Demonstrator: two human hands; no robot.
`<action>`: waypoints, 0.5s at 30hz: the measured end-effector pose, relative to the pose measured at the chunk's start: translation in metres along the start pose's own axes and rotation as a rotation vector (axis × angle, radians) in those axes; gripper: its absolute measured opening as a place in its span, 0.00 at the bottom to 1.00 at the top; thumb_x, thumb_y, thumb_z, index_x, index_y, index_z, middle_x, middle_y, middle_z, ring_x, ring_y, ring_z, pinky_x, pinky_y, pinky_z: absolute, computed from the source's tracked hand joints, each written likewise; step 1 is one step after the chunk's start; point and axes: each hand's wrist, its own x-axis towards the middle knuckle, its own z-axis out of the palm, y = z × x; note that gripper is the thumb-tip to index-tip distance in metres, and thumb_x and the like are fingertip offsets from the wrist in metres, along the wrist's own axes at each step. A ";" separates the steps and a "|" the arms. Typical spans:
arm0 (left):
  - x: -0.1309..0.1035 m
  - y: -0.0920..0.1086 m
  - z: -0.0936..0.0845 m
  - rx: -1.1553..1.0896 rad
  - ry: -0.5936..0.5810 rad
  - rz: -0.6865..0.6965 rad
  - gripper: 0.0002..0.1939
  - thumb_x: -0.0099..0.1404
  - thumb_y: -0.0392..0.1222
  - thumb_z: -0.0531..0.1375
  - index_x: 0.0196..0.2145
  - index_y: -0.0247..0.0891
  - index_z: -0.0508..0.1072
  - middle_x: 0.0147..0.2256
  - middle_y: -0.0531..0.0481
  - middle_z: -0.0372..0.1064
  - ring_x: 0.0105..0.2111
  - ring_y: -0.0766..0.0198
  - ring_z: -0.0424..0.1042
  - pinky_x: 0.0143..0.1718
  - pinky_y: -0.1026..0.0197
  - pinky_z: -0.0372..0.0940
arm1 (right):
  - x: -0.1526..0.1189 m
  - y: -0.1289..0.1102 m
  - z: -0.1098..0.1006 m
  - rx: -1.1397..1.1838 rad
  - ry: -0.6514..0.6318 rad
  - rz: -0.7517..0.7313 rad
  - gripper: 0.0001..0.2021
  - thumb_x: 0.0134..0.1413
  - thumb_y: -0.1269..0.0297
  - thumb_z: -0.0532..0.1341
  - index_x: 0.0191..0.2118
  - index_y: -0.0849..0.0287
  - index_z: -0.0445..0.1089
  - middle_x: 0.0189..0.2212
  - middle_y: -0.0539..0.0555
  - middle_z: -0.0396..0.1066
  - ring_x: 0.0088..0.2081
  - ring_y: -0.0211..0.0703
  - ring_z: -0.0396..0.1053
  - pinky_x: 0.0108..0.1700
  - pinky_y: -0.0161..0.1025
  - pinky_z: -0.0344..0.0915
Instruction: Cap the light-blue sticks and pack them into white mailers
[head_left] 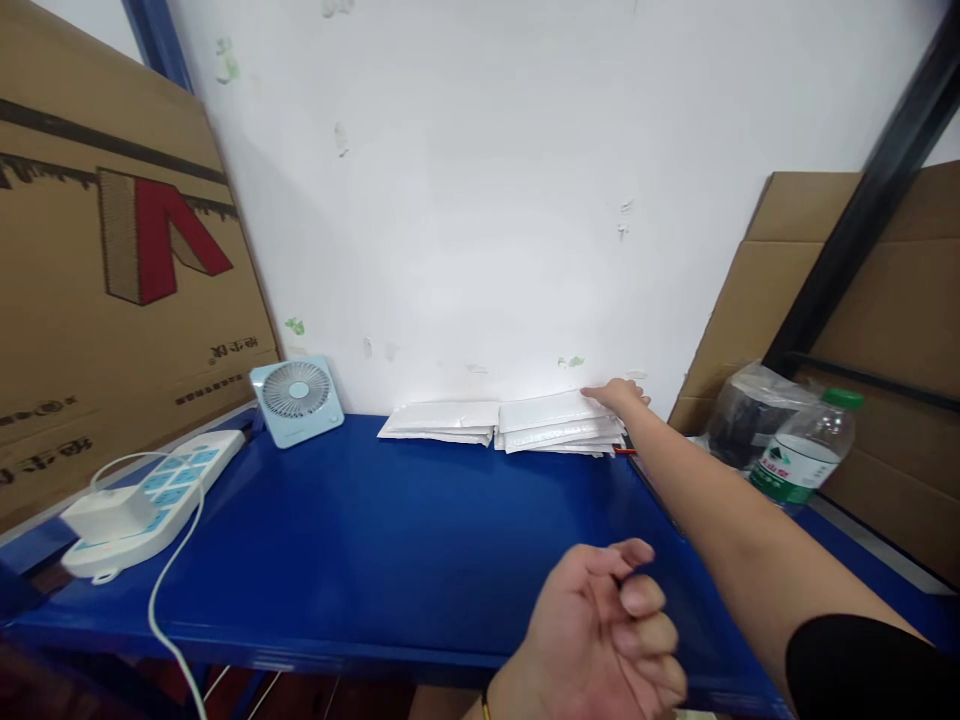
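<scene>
Two low stacks of flat white padded envelopes lie against the wall at the back of the blue table. My right hand [619, 393] reaches to the far right corner of the right stack [559, 420], its thumb side over the top envelope's edge. Its other fingers are partly hidden. Left of that, the second stack of envelopes [441, 420] lies close beside it. My left hand [604, 630] is held over the table's front edge, palm up, fingers loosely curled and thumb apart, with nothing visible in it.
A light blue fan [298, 398] stands at the back left. A white power strip [161, 505] with a plugged-in adapter and cable lies in front of it. At right are a green-capped bottle [802, 450], a plastic-wrapped dark roll [750, 410] and cardboard. A large carton [112, 250] stands left.
</scene>
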 end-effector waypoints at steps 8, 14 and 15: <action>0.005 0.017 -0.036 -0.107 0.267 0.245 0.12 0.56 0.40 0.56 0.39 0.37 0.65 0.25 0.56 0.59 0.18 0.76 0.55 0.20 0.70 0.50 | -0.022 -0.010 -0.016 0.189 0.060 -0.088 0.12 0.41 0.58 0.60 0.33 0.60 0.69 0.37 0.59 0.67 0.43 0.53 0.61 0.45 0.49 0.54; 0.017 0.025 -0.022 -0.104 0.297 0.275 0.30 0.55 0.54 0.57 0.52 0.39 0.56 0.49 0.40 0.60 0.46 0.55 0.66 0.39 0.59 0.64 | -0.079 -0.014 -0.083 0.359 0.317 -0.677 0.12 0.55 0.60 0.49 0.42 0.58 0.61 0.33 0.54 0.68 0.32 0.42 0.64 0.35 0.38 0.57; 0.020 0.026 -0.020 -0.099 0.283 0.272 0.33 0.54 0.57 0.58 0.53 0.39 0.54 0.51 0.38 0.58 0.49 0.52 0.64 0.42 0.55 0.64 | -0.097 -0.010 -0.094 0.364 0.336 -0.816 0.11 0.55 0.60 0.49 0.42 0.58 0.61 0.32 0.54 0.68 0.31 0.42 0.64 0.35 0.37 0.58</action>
